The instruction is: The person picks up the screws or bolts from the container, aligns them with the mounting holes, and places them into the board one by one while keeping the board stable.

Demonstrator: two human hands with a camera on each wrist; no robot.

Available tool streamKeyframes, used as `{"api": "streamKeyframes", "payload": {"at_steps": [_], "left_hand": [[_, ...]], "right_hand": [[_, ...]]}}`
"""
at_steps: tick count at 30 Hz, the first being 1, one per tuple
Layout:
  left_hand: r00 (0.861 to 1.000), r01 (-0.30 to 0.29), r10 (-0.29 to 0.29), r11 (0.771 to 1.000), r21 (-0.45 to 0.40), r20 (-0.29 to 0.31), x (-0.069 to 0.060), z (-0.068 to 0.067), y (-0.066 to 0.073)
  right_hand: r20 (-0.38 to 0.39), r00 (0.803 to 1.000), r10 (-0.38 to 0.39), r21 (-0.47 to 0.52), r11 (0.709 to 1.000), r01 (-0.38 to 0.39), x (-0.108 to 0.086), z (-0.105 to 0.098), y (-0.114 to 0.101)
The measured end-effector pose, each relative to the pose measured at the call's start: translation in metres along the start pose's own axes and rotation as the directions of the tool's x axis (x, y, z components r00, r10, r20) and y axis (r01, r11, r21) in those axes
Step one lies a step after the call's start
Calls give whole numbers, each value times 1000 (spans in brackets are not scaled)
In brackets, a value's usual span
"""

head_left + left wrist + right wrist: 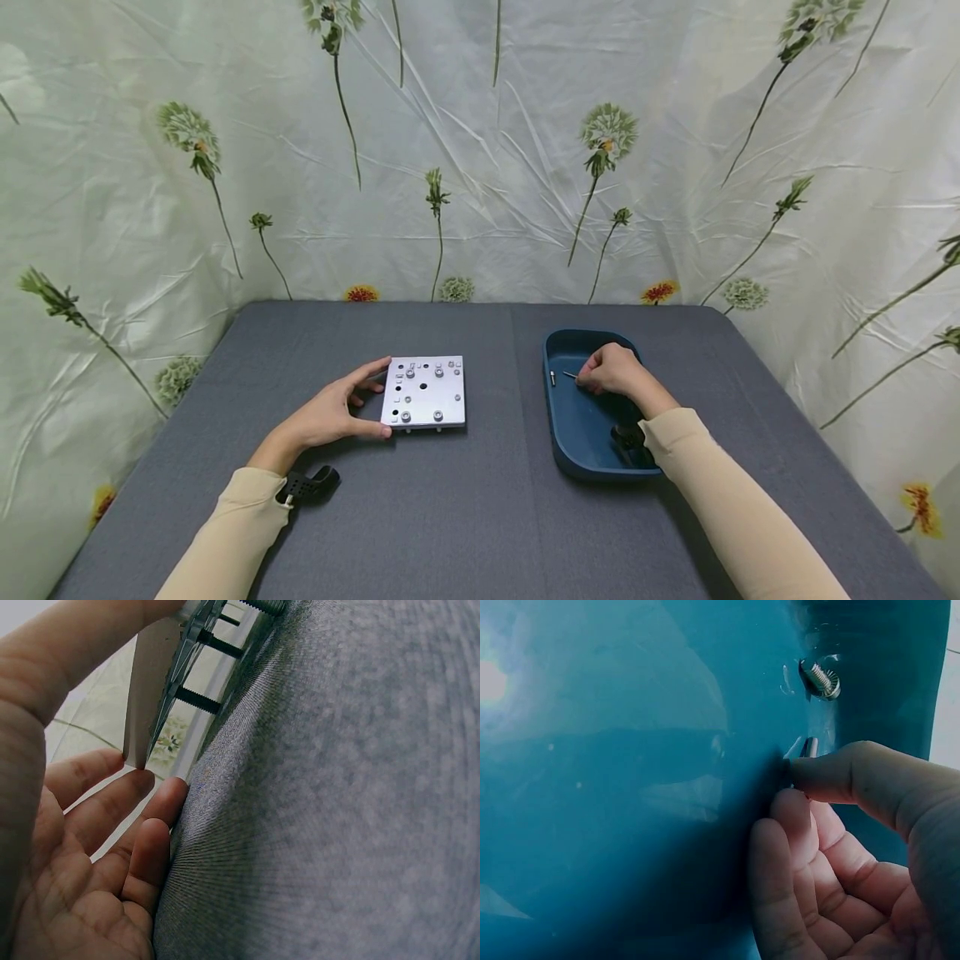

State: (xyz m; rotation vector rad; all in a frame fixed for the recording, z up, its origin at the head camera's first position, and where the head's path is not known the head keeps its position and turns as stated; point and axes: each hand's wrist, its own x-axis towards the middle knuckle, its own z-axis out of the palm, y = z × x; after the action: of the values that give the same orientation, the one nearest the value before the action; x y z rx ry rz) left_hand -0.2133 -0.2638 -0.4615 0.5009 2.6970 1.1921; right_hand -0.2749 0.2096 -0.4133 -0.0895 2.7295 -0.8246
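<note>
A square silvery metal plate (431,390) with holes and several screws set in it lies left of centre. My left hand (330,408) grips its left side, thumb at the near corner and fingers at the far one. In the left wrist view, threaded screw ends (196,699) stick out from the underside of the plate (154,690). Inside a blue tray (557,433), my right hand (611,371) pinches a thin metal pin (570,375) between thumb and fingertips. Most of the pin is hidden by the fingers. Near them lies a small screw (823,681) on the tray floor.
A grey cloth (480,517) covers the table. Behind it hangs a pale curtain (480,150) printed with flowers. The tray's raised rim surrounds my right hand. A black wrist device (311,485) sits at my left wrist, another (630,437) at my right.
</note>
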Motion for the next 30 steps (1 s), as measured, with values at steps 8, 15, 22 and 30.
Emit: {"api": "streamKeyframes", "payload": {"at_steps": [8,15,22,30], "left_hand": [[1000,-8,8,1000,-1,1,-1,0,-1],[1000,-6,6,1000,-5,2,-1,1,-1],[1000,-10,10,1000,5,1,0,2,-2],[1000,-18,18,1000,16,-2,1,0,-2]], "right_hand": [[20,999,-36,114,993,33,-2,1,-1],[51,996,-72,221,974,59,-2,-3,-1],[60,993,-100,319,945,76,-8,-12,0],[-40,985,-169,342,924,173,-18,-17,-5]]}}
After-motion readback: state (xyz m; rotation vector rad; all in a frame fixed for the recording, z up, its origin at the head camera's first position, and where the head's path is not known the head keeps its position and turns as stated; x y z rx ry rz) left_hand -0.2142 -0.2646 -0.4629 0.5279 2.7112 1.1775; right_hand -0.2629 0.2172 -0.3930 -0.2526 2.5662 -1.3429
